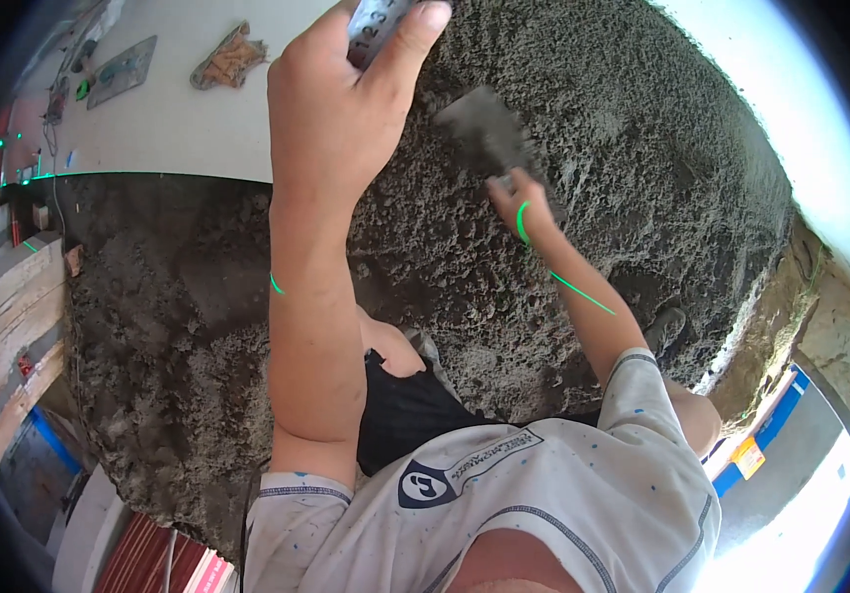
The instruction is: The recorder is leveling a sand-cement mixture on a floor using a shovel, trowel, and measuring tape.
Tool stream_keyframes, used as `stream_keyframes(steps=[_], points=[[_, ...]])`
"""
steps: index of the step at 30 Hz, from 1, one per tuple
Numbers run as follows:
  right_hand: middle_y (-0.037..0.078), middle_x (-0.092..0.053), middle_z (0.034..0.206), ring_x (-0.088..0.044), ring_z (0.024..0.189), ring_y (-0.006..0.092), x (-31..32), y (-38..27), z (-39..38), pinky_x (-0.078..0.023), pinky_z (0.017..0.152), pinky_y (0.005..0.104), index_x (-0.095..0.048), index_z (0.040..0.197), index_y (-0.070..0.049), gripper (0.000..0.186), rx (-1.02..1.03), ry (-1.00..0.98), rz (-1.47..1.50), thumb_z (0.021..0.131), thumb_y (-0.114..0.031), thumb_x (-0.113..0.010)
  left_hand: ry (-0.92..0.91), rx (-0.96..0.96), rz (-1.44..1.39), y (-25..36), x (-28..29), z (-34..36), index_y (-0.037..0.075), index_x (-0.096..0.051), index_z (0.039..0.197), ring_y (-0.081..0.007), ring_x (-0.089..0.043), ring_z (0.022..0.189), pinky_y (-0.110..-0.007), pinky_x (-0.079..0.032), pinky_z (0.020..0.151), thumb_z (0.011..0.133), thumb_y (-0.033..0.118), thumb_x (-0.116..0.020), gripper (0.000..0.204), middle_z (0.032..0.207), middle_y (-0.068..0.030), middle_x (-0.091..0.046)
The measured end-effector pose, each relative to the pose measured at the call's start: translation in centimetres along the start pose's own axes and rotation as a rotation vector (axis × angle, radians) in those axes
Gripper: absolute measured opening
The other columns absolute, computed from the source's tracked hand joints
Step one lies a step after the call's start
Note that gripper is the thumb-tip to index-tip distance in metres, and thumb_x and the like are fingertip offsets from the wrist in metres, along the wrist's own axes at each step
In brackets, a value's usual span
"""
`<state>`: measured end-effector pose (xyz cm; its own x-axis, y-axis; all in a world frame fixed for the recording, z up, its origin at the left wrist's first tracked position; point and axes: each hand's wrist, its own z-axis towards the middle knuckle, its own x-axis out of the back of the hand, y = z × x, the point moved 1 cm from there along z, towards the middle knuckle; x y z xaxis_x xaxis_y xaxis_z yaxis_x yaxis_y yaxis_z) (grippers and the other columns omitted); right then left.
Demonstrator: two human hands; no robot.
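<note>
My left hand (341,114) is raised at the top centre, fingers closed round a silvery ruler (376,32) whose upper part runs out of the picture. Lower and to the right, my right hand (524,203) grips a flat rectangular trowel (482,121), slightly smeared by motion. Its handle is mostly covered by the fingers. The blade lies over rough grey wet mortar (603,109); whether it touches the mortar I cannot tell. Mortar spreads around both my arms and my crouched legs.
On the pale smooth surface (188,138) at upper left lie another flat trowel (123,71) and a crumpled brown cloth or glove (231,56). A green laser line crosses its near edge and my arms. Wooden boards (15,282) stand at left; a blue-edged panel (776,425) is at right.
</note>
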<state>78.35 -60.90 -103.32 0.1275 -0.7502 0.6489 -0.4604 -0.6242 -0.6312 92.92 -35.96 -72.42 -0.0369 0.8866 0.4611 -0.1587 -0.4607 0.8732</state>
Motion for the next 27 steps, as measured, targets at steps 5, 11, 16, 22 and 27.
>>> stream_keyframes(steps=[5,11,16,22,27], points=[[0.014,-0.071,0.079,-0.068,0.078,0.0268,11.3,9.5,5.7,-0.054,0.076,0.0441,-0.071,0.104,0.0,0.051,-0.232,0.146,0.251,0.094,-0.05,-0.076,-0.008,0.006,0.052,2.0,-0.8,-0.2,-0.002,-0.071,0.092,-0.0124,-0.046,0.056,-0.032,-0.043,0.056,0.098,0.048,-0.077,0.05,0.059,-0.0019,-0.054],[0.01,-0.075,0.087,-0.068,0.063,0.022,22.5,20.1,6.0,-0.054,0.056,0.0376,-0.071,0.118,-0.002,0.036,-0.337,0.389,0.161,0.096,-0.03,-0.077,0.001,0.083,0.03,1.8,0.9,-1.0,0.0,-0.075,0.101,-0.0101,-0.048,0.061,-0.03,-0.043,0.058,0.099,0.047,-0.077,0.047,0.065,-0.0003,-0.057],[0.015,-0.066,0.071,-0.068,0.059,0.0322,16.2,14.5,12.5,-0.058,0.057,0.0464,-0.069,0.11,-0.007,0.033,-0.394,0.071,0.196,0.089,-0.028,-0.08,-0.006,0.12,0.052,1.3,1.7,-1.9,0.001,-0.077,0.106,-0.0101,-0.049,0.062,-0.03,-0.043,0.059,0.099,0.048,-0.076,0.048,0.066,-0.0007,-0.059],[0.025,-0.075,0.097,-0.075,0.073,0.0386,10.3,4.8,12.4,-0.06,0.06,0.0528,-0.069,0.11,0.002,0.043,0.211,-0.011,-0.353,0.085,-0.033,-0.079,0.018,0.088,-0.024,1.5,2.2,-1.4,0.0,-0.077,0.107,-0.0119,-0.051,0.063,-0.032,-0.045,0.06,0.099,0.047,-0.077,0.048,0.067,-0.0025,-0.06],[0.029,-0.075,0.103,-0.075,0.092,0.0433,6.0,-2.8,9.6,-0.061,0.076,0.053,-0.071,0.112,0.0,0.041,0.185,-0.243,-0.269,0.086,-0.03,-0.078,0.054,0.076,0.107,0.8,5.0,-2.0,-0.001,-0.071,0.093,-0.0156,-0.05,0.056,-0.035,-0.045,0.056,0.098,0.05,-0.076,0.052,0.06,-0.0048,-0.057]])
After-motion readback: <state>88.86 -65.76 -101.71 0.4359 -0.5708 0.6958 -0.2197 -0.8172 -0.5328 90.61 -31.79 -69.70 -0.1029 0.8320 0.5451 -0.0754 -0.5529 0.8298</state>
